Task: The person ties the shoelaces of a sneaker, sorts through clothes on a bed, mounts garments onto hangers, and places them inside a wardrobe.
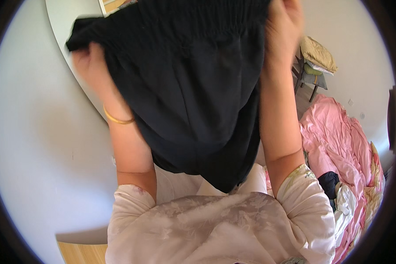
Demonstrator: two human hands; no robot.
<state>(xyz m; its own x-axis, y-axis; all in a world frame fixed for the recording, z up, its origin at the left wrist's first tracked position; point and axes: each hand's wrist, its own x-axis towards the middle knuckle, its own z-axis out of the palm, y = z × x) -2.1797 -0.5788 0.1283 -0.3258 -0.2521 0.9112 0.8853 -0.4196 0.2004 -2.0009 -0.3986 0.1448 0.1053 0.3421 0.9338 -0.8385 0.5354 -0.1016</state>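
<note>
A black garment (pixel 189 92) with a gathered waistband hangs in front of me, held up high by both hands. My left hand (pixel 89 64) grips its upper left corner; a gold bangle (pixel 117 119) circles that wrist. My right hand (pixel 284 26) holds the upper right edge of the waistband, blurred by motion. The cloth drops down between my forearms to about chest height. My pale floral sleeves (pixel 215 224) show at the bottom.
A bed with a crumpled pink cover (pixel 339 136) and several loose clothes lies at the right. A chair stacked with folded cushions (pixel 317 57) stands by the far wall. A pale wall (pixel 35 132) fills the left, with wooden floor (pixel 81 253) below.
</note>
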